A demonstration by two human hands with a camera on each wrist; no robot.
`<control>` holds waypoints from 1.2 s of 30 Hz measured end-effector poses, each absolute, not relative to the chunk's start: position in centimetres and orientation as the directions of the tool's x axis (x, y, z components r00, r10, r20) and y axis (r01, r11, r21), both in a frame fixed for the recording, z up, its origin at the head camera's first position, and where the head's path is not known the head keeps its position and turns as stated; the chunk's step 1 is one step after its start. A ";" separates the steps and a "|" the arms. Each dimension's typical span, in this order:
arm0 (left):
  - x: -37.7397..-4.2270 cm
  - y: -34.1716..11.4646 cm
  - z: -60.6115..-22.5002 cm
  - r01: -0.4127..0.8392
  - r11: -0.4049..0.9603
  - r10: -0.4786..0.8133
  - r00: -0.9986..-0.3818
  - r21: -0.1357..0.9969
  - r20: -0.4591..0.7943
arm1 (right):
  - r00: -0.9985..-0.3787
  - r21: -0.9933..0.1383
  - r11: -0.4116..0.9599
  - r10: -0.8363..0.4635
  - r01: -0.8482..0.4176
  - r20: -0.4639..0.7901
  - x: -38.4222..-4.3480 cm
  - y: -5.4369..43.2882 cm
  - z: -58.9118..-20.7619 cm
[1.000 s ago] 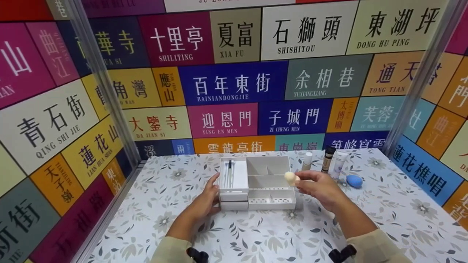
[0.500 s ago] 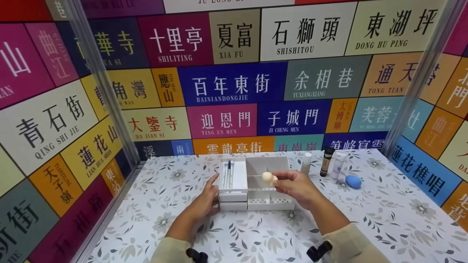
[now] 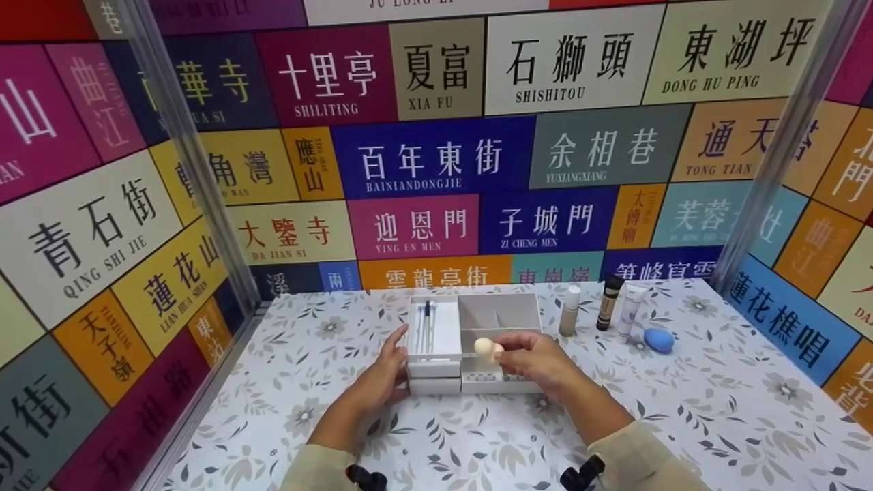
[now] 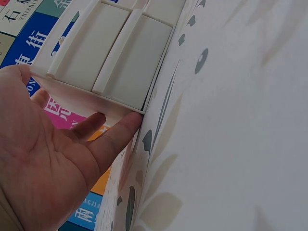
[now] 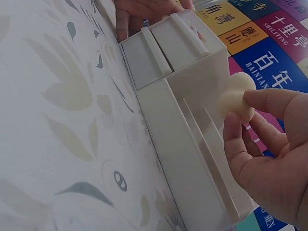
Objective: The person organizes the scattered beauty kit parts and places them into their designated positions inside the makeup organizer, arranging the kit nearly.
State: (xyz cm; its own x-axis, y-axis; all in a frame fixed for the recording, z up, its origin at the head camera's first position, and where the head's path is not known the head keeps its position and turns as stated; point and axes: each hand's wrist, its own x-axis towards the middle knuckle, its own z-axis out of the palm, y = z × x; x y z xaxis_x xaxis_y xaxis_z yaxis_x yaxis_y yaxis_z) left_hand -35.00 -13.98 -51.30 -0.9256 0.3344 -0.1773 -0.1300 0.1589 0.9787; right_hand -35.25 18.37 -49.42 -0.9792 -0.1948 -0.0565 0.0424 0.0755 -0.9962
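Observation:
Between thumb and fingertips, my right hand (image 3: 535, 361) pinches a cream, gourd-shaped makeup sponge (image 3: 484, 348). It hovers over the front compartments of a white desktop organizer (image 3: 434, 387), overlapping them in the head view. The right wrist view shows the sponge (image 5: 237, 97) above the divided section, beside the two small drawers (image 5: 147, 57). My left hand (image 3: 383, 368) rests against the organizer's left side with its fingers extended. In the left wrist view, fingertips (image 4: 131, 124) touch the lower side near the tabletop. Thin brush-like sticks (image 3: 427, 327) lie in the organizer's left top tray.
To the right of the organizer stand a white-capped bottle (image 3: 569, 312), a dark tube (image 3: 609, 303) and a white tube (image 3: 630, 312). A blue egg-shaped sponge (image 3: 659, 339) lies beside them on the floral tablecloth (image 3: 716, 409). Sign-covered walls (image 3: 436, 157) surround the table.
My right hand has carried the cream sponge leftward and then lower, from the organizer's right edge to over its front compartments. My left hand has stayed at the organizer's side.

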 end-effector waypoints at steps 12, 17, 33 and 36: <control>-35.1 -14.2 -51.5 -0.087 0.196 0.345 -0.926 0.977 -0.152 | -0.983 -0.991 0.119 -0.161 0.067 -0.085 -35.1 18.1 -50.1; -35.2 -14.1 -51.4 -0.111 0.221 0.326 -0.928 0.969 -0.180 | -0.985 -0.989 0.125 -0.141 0.082 -0.100 -35.2 18.1 -50.1; -35.1 -14.2 -51.4 -0.126 0.193 0.335 -0.924 0.973 -0.186 | -0.986 -0.979 0.166 -0.098 0.119 -0.137 -35.2 18.5 -49.8; -35.2 -14.2 -51.5 -0.114 0.184 0.339 -0.925 0.976 -0.172 | -0.987 -0.981 0.157 -0.098 0.115 -0.131 -35.3 18.7 -49.5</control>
State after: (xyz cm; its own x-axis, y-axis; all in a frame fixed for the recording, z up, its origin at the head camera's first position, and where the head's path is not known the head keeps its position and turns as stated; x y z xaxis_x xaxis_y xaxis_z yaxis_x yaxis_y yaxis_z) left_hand -35.15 -14.17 -51.49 -0.9249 0.3389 -0.1722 -0.1143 0.1843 0.9762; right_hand -35.28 18.69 -49.50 -0.9865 -0.0978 -0.1310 0.1146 0.1573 -0.9809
